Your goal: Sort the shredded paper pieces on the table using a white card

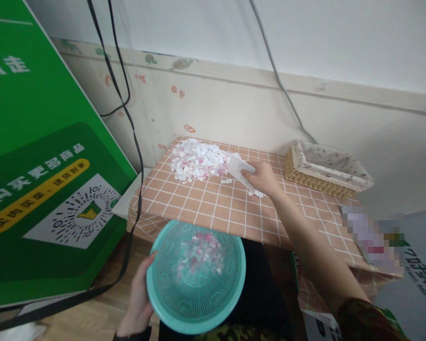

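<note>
A teal plastic colander (234,284) is tilted against the table's front edge, with my left hand (142,289) gripping its left rim. Inside lie translucent and pink scraps (202,253). On the tabletop, my right hand (261,176) holds a flat white card (239,171), its far edge at the right side of a heap of small white and pink paper scraps (199,158). A few loose white scraps (257,193) lie beneath and beside the card.
The table has a brown checked cloth (184,201). A cloth-lined wicker basket (323,182) stands at its back right. To the left is a large green panel (57,118), with black cables (128,118) hanging before it. A wall (216,104) closes off the back.
</note>
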### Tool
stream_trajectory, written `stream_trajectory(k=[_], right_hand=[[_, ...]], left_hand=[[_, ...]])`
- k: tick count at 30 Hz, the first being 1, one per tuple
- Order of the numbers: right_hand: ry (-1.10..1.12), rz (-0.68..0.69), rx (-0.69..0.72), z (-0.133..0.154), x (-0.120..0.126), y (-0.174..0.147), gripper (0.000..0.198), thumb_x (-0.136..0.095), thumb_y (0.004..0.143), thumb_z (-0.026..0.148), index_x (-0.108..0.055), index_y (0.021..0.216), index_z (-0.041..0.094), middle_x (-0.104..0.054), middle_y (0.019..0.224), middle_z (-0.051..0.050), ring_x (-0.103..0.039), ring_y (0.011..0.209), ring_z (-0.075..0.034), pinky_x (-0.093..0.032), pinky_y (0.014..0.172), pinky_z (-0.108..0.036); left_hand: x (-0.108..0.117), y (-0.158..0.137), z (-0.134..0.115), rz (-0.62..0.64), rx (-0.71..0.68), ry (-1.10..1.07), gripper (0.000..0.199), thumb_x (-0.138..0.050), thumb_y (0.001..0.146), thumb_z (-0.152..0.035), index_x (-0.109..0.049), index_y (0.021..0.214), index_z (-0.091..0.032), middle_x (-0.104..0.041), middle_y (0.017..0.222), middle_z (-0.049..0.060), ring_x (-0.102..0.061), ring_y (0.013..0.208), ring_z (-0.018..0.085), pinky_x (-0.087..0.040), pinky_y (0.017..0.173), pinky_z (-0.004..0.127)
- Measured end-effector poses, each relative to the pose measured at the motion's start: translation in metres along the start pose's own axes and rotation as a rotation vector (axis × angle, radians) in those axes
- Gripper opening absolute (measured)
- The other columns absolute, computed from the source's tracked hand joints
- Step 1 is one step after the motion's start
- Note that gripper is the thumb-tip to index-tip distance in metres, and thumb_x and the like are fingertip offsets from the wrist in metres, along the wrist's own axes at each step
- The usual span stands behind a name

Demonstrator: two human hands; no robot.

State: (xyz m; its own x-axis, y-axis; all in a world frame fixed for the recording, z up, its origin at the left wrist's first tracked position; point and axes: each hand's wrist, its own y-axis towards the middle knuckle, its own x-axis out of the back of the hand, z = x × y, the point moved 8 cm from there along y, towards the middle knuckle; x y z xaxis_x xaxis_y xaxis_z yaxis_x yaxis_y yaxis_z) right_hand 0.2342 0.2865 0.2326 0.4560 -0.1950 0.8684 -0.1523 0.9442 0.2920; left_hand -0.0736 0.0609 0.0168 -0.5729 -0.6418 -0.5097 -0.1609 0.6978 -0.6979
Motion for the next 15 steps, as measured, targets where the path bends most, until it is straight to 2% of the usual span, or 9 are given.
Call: stream_trajectory(k=[6, 15], right_hand=[[-0.007, -0.034, 0.042, 0.006, -0.006, 0.004, 0.027, -0.045, 0.076, 0.023, -0.069, 0.087, 0.016, -0.067, 0.072, -0.006, -0.058, 0.065, -0.019, -0.034, 0.059, -0.027], [0.138, 0.143, 0.163, 0.022, -0.002, -0.010, 0.019, -0.050, 0.075, 0.025, -0.066, 0.075, 0.016, -0.061, 0.066, -0.001, -0.052, 0.059, -0.013, -0.033, 0.057, -0.025]], left_hand=[[-0.001, 0.000, -0.002, -0.002, -0.026, 0.009, 0.011, -0.071, 0.061, -0.019, -0.072, 0.071, -0.015, -0.073, 0.065, 0.004, -0.066, 0.056, 0.020, -0.055, 0.056, 0.029], [-0.001, 0.001, -0.003, -0.006, -0.053, 0.032, 0.010, -0.070, 0.060, -0.020, -0.071, 0.069, -0.015, -0.073, 0.064, 0.003, -0.066, 0.056, 0.020, -0.055, 0.057, 0.030]])
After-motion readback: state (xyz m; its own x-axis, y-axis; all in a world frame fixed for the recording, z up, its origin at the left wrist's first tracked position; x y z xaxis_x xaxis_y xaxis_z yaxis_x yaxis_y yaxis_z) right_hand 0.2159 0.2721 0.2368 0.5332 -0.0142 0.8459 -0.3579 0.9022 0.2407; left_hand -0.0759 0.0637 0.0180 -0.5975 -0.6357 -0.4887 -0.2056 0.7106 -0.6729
